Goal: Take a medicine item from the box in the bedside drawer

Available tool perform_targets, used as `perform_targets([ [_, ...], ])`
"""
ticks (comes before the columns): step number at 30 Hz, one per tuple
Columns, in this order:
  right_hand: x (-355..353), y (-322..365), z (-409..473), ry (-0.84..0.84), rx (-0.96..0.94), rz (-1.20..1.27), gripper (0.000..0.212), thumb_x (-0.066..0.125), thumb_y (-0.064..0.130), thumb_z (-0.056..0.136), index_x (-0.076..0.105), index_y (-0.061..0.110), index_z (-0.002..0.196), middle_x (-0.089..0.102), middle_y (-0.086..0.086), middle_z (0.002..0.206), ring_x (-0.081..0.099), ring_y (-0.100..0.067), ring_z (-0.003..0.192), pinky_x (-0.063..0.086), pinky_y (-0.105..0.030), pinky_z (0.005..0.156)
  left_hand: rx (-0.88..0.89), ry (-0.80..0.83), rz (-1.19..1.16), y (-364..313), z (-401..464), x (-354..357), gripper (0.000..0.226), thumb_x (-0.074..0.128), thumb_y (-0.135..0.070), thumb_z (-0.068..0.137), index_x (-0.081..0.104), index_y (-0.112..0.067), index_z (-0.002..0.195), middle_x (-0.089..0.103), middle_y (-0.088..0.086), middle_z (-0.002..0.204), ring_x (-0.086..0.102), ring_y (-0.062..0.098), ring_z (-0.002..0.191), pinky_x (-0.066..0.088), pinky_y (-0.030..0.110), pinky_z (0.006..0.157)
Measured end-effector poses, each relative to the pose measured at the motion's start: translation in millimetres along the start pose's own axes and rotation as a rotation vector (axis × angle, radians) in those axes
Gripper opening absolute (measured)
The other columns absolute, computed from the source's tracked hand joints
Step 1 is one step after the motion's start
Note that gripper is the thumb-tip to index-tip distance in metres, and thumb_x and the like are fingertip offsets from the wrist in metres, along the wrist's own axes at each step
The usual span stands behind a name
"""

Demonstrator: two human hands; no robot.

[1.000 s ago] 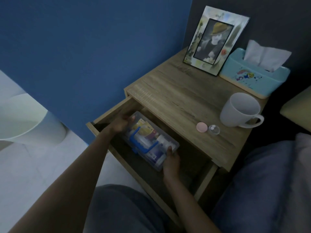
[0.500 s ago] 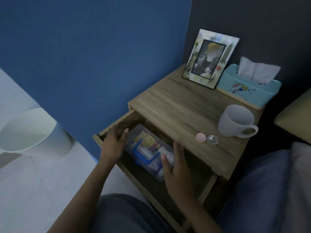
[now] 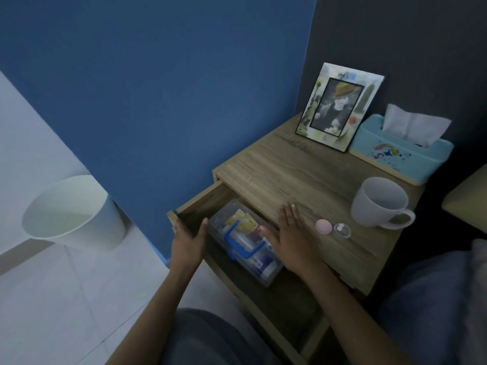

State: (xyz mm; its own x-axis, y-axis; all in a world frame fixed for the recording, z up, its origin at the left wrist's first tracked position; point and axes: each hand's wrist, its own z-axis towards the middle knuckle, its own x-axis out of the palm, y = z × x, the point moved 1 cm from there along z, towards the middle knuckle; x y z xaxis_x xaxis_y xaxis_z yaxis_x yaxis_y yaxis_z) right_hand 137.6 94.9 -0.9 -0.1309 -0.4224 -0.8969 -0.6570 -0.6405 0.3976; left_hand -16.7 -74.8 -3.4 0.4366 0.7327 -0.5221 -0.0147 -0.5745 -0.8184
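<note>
The bedside drawer (image 3: 200,200) stands pulled out below the wooden tabletop. Inside lies a clear plastic medicine box (image 3: 257,262) with a blue handle, filled with several packets and tubes. My left hand (image 3: 188,239) hovers flat over the drawer's left end, its thumb next to the box's left side. Over the box's right side my right hand (image 3: 291,238) is spread, its fingertips reaching above the tabletop's front edge. Neither hand holds anything.
On the bedside table (image 3: 303,175) stand a picture frame (image 3: 338,106), a blue tissue box (image 3: 400,151) and a white mug (image 3: 379,202). A pink lid (image 3: 323,226) and a small clear pill pot (image 3: 341,230) lie near the front edge. A white bin (image 3: 73,212) stands on the floor, left.
Both hands have let go of the box's ends and lifted above the drawer, fingers spread. The box stays in the drawer. The camera has pulled back and up.
</note>
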Motion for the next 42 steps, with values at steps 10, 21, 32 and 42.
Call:
perform_targets([
  [10,0.4,-1.8,-1.9,-0.001,-0.03,-0.027,0.084,0.015,0.067,0.09,0.003,0.013,0.153,-0.003,-0.003,0.163,-0.006,-0.015,0.15,0.005,-0.034,0.121,0.056,0.145,-0.184,-18.1,28.1,38.3,0.061,0.042,-0.052,0.094,0.036,-0.016,0.143,0.047,0.012,0.146,0.047,0.031,0.131,0.037,0.031,0.095],
  [21,8.7,-4.7,-0.4,-0.057,-0.062,-0.111,0.085,0.011,0.066,0.09,0.004,0.009,0.153,-0.002,-0.007,0.163,-0.005,-0.018,0.15,0.003,-0.032,0.121,0.013,0.306,-0.481,-47.6,55.4,62.7,0.083,0.033,-0.075,0.083,0.041,-0.02,0.145,0.041,0.001,0.152,0.036,0.019,0.141,0.025,0.046,0.119],
  [32,10.5,-7.4,0.3,-0.049,-0.067,-0.115,0.09,0.009,0.069,0.087,0.006,0.008,0.153,0.001,-0.007,0.163,-0.003,-0.019,0.151,0.004,-0.034,0.122,-0.036,0.502,-0.609,-58.1,72.0,60.8,0.096,0.026,-0.081,0.077,0.018,-0.021,0.152,0.02,0.006,0.161,0.02,0.022,0.148,0.011,0.044,0.12],
  [42,-7.8,-0.7,0.3,0.099,-0.006,-0.06,0.084,0.017,0.066,0.091,0.003,0.011,0.153,-0.005,-0.003,0.163,-0.007,-0.017,0.15,0.006,-0.037,0.12,0.114,0.51,-0.165,-63.5,63.5,32.8,0.092,0.015,-0.077,0.082,0.016,-0.018,0.153,0.017,0.008,0.161,0.017,0.024,0.148,0.01,0.045,0.121],
])
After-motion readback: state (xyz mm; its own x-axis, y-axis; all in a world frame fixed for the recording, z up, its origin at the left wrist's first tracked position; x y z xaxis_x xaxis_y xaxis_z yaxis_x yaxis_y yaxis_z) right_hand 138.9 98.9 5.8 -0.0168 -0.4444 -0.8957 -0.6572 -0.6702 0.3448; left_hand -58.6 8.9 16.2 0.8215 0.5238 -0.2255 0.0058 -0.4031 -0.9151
